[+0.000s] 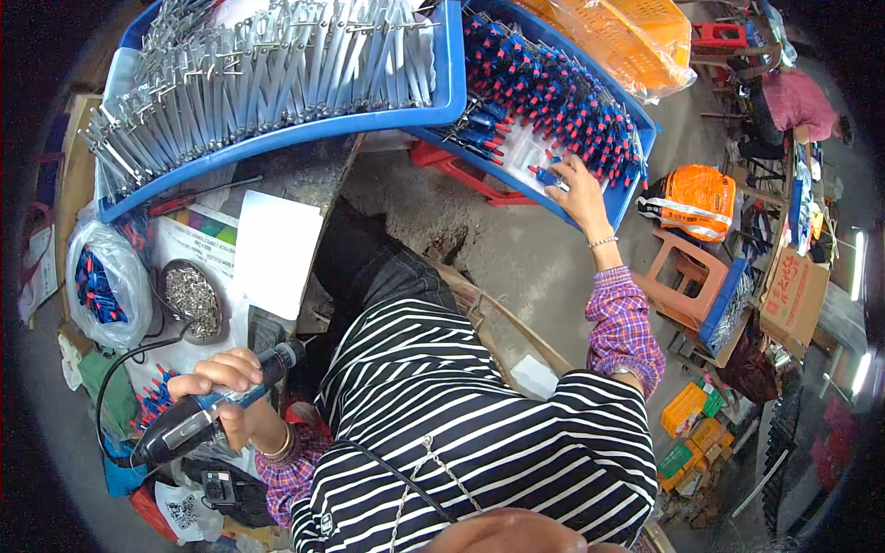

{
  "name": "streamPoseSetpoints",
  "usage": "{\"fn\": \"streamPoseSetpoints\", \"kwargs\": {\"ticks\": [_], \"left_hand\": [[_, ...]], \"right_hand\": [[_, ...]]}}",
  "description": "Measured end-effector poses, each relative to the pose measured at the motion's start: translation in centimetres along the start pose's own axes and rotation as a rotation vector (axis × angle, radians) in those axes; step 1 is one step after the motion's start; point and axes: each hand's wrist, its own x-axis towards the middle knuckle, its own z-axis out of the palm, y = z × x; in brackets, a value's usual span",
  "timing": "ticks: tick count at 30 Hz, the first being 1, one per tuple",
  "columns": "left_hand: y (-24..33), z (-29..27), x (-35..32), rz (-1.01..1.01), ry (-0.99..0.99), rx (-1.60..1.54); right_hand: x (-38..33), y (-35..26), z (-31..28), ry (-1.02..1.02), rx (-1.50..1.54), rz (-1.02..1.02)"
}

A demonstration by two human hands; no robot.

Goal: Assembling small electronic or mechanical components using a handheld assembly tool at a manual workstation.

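Observation:
My left hand (226,387) is wrapped round a black and blue corded power screwdriver (184,429), its chuck toward my body. At the upper right, my right hand (576,192) reaches into a blue bin (650,152). Its fingers are closed on a small blue-and-red-handled tool (546,173), mostly hidden under the fingertips. Rows of similar blue pieces with red tips (553,92) fill the far side of that bin. Beside it, a second blue bin (313,129) holds many flat silver metal strips (304,78).
On the bench at left are a bowl of small metal fasteners (192,300), a clear bag of blue-and-red pieces (97,286) and a white paper sheet (279,253). An orange crate (613,37), a brown stool (682,276) and an orange sack (696,203) stand right. A person in pink (797,101) is farther off.

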Motion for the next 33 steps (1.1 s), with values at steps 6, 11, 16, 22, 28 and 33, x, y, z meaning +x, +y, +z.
{"fn": "streamPoseSetpoints", "kwargs": {"ticks": [6, 11, 16, 22, 28, 33], "left_hand": [[-0.3, -0.2, -0.1, 0.007, 0.014, -0.020], [0.1, -0.2, -0.4, 0.000, 0.019, -0.015], [-0.5, 0.0, -0.1, -0.012, 0.033, -0.035], [-0.5, -0.1, -0.1, -0.017, 0.056, -0.006], [-0.6, 0.1, 0.1, -0.037, 0.006, 0.007], [-0.6, 0.0, 0.0, -0.045, -0.008, 0.004]], "right_hand": [[-0.3, 1.5, -0.4, 0.082, -0.001, -0.101], [0.6, 3.4, -1.9, -0.155, 0.151, -0.035], [-0.1, 4.2, -1.7, -0.266, 0.192, -0.015], [-0.7, 3.3, -1.4, -0.072, 0.212, -0.020], [-0.8, 4.3, -0.2, 0.108, 0.176, 0.093], [-1.0, 3.4, -0.1, 0.053, 0.156, 0.072]]}}
